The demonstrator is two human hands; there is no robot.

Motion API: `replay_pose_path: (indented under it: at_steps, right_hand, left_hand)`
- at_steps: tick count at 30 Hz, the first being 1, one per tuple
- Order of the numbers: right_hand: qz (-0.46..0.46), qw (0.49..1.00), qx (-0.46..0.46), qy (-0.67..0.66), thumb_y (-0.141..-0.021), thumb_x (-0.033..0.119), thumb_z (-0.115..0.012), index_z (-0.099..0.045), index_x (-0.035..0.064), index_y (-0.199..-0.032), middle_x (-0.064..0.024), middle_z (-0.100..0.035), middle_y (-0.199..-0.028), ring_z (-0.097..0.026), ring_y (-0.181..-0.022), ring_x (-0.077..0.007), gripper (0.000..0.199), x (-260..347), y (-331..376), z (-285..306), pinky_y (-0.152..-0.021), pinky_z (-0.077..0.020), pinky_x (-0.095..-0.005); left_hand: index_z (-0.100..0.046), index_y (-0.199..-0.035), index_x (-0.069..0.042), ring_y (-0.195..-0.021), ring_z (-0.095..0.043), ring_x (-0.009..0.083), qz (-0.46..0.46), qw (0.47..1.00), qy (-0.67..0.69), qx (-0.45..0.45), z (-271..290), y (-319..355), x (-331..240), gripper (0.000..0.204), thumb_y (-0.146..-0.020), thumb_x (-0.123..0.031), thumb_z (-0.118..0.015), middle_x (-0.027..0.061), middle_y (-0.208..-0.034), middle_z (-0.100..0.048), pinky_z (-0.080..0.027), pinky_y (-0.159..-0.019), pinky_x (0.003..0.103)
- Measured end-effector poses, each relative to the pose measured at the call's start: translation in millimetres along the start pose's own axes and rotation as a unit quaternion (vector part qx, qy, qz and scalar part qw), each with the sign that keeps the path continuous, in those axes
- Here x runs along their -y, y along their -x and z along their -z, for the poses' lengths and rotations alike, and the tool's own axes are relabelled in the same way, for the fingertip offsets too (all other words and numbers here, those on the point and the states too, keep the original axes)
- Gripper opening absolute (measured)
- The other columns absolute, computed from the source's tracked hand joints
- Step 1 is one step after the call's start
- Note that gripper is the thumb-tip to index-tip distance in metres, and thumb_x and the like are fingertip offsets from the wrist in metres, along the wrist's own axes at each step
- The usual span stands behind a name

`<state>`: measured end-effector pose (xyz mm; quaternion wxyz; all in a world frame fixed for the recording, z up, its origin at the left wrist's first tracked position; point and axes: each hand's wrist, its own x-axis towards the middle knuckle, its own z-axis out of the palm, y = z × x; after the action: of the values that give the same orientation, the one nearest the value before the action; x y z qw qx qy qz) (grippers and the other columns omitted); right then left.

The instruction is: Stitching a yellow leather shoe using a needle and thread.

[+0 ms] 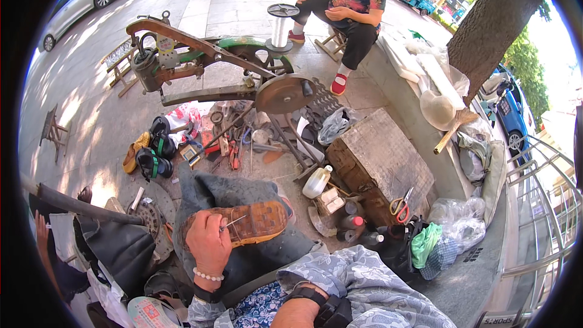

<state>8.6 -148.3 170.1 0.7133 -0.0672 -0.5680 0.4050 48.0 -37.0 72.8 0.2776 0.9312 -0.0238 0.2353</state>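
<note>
Left hand [208, 244] clasps a thin tool [237, 221]; knuckles up.

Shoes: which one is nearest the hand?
The brown-soled shoe, sole up on the dark lap cover, at the left hand; the black-and-green shoes sit apart on the ground.

I see bright daylight on my feed, with sun falling in dappled patches across the pavement [91, 88] and softer shade over the shoe [261, 225], which looks fairly crisp to me. I get glare off the clear plastic bag [460, 222] and a washed-out patch right of the tree trunk [498, 18]. My fisheye bends the railing [534, 265], and black fills the corners.
</note>
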Motion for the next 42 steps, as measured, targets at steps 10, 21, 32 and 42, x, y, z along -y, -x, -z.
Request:
replay_pose_path:
  at_steps: [10, 21, 32, 42]
  right_hand:
    - [-0.010, 0.999, 0.016, -0.034, -0.090, 0.033, -0.059, -0.060, -0.0051, -0.098, -0.0169, -0.062, -0.087, -0.057, -0.076, -0.0292, 0.039, -4.8, 1.7, -0.4, -0.067, -0.0463, -0.0398]
    - [-0.012, 0.997, 0.032, -0.063, -0.090, 0.033, -0.059, -0.059, -0.0055, -0.097, -0.0174, -0.062, -0.087, -0.057, -0.076, -0.0296, 0.040, -8.3, 3.6, -4.2, -0.067, -0.0462, -0.0400]
    - [-0.011, 0.995, 0.046, -0.093, -0.090, 0.034, -0.059, -0.059, -0.0059, -0.097, -0.0179, -0.062, -0.087, -0.057, -0.077, -0.0300, 0.040, -12.0, 4.5, -8.9, -0.067, -0.0460, -0.0403]
    - [-0.014, 0.991, 0.065, -0.116, -0.090, 0.034, -0.059, -0.059, -0.0062, -0.096, -0.0183, -0.061, -0.086, -0.056, -0.077, -0.0303, 0.041, -13.7, 3.8, -11.7, -0.068, -0.0459, -0.0405]
  left_hand:
    - [-0.056, -0.082, -0.005, -0.074, -0.056, 0.0314, -0.009, 1.000, -0.015, -0.004, -0.4, 0.4, 0.8, 0.008, -0.078, -0.010, -0.061, 0.0095, -0.085, -0.054, -0.045, -0.062, 0.039]
    - [-0.056, -0.082, -0.005, -0.073, -0.056, 0.0314, -0.012, 1.000, -0.014, -0.003, -0.4, 0.0, -0.5, 0.008, -0.079, -0.010, -0.061, 0.0096, -0.084, -0.053, -0.044, -0.061, 0.039]
    - [-0.056, -0.082, -0.005, -0.074, -0.056, 0.0311, -0.009, 1.000, -0.022, 0.002, -0.5, -0.3, -0.6, 0.008, -0.079, -0.010, -0.060, 0.0097, -0.085, -0.053, -0.045, -0.062, 0.039]
    - [-0.056, -0.082, -0.005, -0.073, -0.056, 0.0310, -0.008, 1.000, -0.017, -0.001, -0.1, 0.1, -0.2, 0.008, -0.078, -0.009, -0.061, 0.0097, -0.084, -0.053, -0.045, -0.062, 0.039]
